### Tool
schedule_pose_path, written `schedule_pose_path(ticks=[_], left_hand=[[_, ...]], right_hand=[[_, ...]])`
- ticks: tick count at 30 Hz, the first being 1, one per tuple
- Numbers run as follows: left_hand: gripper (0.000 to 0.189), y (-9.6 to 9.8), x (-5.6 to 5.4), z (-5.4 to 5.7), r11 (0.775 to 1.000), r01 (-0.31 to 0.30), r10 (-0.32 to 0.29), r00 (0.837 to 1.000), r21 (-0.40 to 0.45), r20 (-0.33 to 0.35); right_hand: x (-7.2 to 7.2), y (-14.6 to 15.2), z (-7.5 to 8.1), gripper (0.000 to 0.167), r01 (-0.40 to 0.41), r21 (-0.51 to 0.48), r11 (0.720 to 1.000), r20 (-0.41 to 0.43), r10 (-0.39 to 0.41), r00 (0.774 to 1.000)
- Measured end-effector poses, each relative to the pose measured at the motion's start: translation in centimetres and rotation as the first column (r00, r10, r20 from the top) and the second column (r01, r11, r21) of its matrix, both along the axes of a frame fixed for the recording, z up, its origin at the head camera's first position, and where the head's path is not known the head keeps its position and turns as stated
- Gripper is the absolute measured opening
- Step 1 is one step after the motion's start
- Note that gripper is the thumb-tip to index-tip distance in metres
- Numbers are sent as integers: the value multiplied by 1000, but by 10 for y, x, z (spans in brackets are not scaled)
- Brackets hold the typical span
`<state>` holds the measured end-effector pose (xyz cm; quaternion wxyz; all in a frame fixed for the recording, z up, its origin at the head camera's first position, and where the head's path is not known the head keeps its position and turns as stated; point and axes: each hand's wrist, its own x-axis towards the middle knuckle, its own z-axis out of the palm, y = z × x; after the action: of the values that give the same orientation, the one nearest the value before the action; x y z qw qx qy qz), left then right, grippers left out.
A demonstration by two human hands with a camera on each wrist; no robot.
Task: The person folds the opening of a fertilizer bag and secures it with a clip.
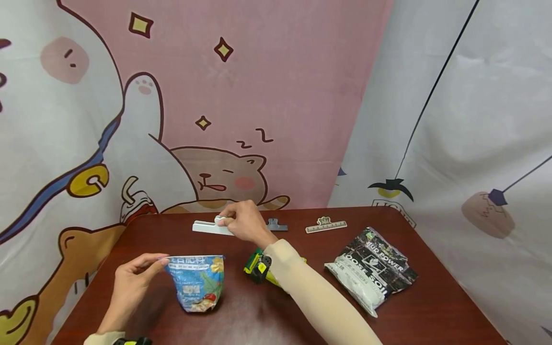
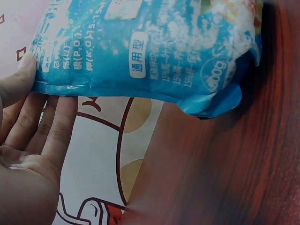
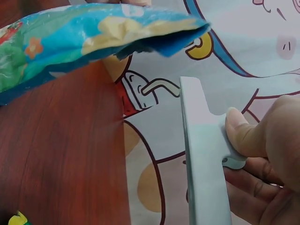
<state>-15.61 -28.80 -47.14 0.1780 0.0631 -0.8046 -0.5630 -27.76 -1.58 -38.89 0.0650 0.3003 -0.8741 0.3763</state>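
- Head view: the blue bag (image 1: 196,282) is upright at the table (image 1: 246,321), its upper left corner in the left hand (image 1: 135,275). The right hand (image 1: 246,223) holds the white clip (image 1: 211,228) by its handle, farther back and apart from the bag. To work well, I think the bag's top edge should be straight and the clip level with it.
- Left wrist view: a light, steady pull seems enough; too strong may tilt the bag. The thumb is on one face, the nearly straight fingers on the other, pinching only the corner.
- Right wrist view: the bag's mouth seems to gape, so flattening it is wise. Thumb and bent fingers pinch the clip's handle; whether its bars are parted, I cannot tell.
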Motion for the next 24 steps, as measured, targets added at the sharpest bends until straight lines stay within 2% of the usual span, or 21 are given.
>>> schedule_pose_path(ticks=[10,17,24], left_hand=[[33,-3,1,0,1000,23,-23,1000,10,-6],[36,-2,0,4,998,11,-13,999,59,31],[41,-1,-1,7,999,28,-30,998,38,55]], right_hand=[[18,4,10,9,-28,-22,999,27,29,999],[30,3,16,12,-62,13,998,-30,62,998],[35,2,22,14,-70,33,997,-70,73,995]])
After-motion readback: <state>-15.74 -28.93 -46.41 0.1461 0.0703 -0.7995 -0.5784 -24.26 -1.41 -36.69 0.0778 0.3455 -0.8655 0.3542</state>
